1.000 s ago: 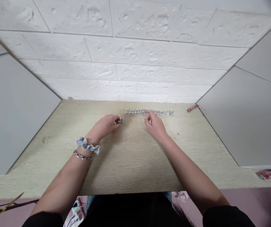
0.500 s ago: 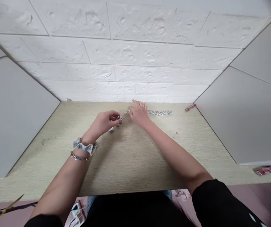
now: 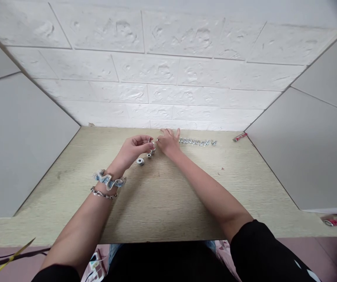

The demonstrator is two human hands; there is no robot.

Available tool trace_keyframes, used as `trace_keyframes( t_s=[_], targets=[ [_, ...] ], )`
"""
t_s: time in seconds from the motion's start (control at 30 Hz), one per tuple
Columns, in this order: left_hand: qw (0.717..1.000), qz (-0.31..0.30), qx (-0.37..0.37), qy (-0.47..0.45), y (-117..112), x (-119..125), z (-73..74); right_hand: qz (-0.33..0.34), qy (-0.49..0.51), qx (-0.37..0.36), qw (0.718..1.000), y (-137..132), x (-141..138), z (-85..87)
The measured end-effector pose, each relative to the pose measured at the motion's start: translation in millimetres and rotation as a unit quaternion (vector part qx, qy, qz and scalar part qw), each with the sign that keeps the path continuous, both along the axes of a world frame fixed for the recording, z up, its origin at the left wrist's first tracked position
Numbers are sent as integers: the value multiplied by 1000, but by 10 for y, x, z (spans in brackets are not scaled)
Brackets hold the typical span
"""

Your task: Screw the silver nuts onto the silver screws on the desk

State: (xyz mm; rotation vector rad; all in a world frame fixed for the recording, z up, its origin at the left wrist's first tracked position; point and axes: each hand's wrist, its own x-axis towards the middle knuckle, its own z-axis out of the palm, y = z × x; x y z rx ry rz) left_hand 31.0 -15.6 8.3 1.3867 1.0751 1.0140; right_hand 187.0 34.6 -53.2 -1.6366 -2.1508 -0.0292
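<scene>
A thin, flat silver metal piece (image 3: 149, 140), maybe a ring, sits between the fingertips of the left hand (image 3: 131, 150), which pinches it edge-up, probably to keep it steady. Just right of it, the right hand (image 3: 170, 144) has its thumb and finger closed, seemingly on a small silver metal bolt (image 3: 158, 140); its other fingers spread, perhaps to stay out of the way. Just nearer are a round stack of silver metal rings (image 3: 140, 161) and a small silver metal nut (image 3: 149, 156). To the right, a row of shiny silver metal bolts (image 3: 197, 141) lies along the pale wooden table (image 3: 162, 203), maybe lined up for easy grabbing. Farther right is a red and silver tube (image 3: 239, 137); I can't read any writing on it.
</scene>
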Motion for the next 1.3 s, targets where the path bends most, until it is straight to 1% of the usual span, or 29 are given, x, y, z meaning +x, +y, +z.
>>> trace_keyframes(
  t_s=[0.1, 0.2, 0.3, 0.37, 0.43, 0.57, 0.63, 0.7, 0.8, 0.87, 0.93, 1.03, 1.17, 1.3],
  targets=[
    [1000, 1, -13, -6, 9, 6, -20, 15, 27, 11, 999, -171, 52, 12],
    [999, -6, -32, -11, -11, 61, -50, 2, 53, 3, 999, -436, 177, 2],
    [996, -33, -75, -34, -65, 163, -84, -11, 65, -10, 998, -681, 316, -17],
    [991, -54, -108, -58, -108, 234, -102, -14, 70, -23, 997, -783, 386, -35],
    [984, -69, -139, -83, -147, 290, -112, -24, 83, -41, 995, -830, 425, -64],
    [968, -87, -193, -132, -204, 351, -117, -47, 107, -66, 991, -833, 436, -135],
    [959, -93, -219, -153, -225, 371, -126, -52, 117, -66, 990, -838, 435, -146],
    [951, -96, -243, -167, -237, 390, -147, -50, 134, -48, 988, -862, 444, -126],
    [948, -97, -252, -171, -236, 410, -198, -22, 156, 20, 987, -917, 472, -56],
    [949, -108, -249, -162, -223, 409, -229, 20, 149, 68, 986, -943, 491, -17],
    [946, -124, -260, -148, -207, 396, -241, 67, 133, 99, 984, -947, 507, -5],
    [940, -141, -286, -122, -187, 360, -223, 106, 121, 119, 980, -921, 524, -30],
    [935, -167, -298, -100, -170, 314, -188, 126, 111, 139, 976, -897, 536, -72],
    [931, -171, -306, -100, -160, 299, -189, 153, 99, 158, 970, -920, 528, -72]
  ],
)
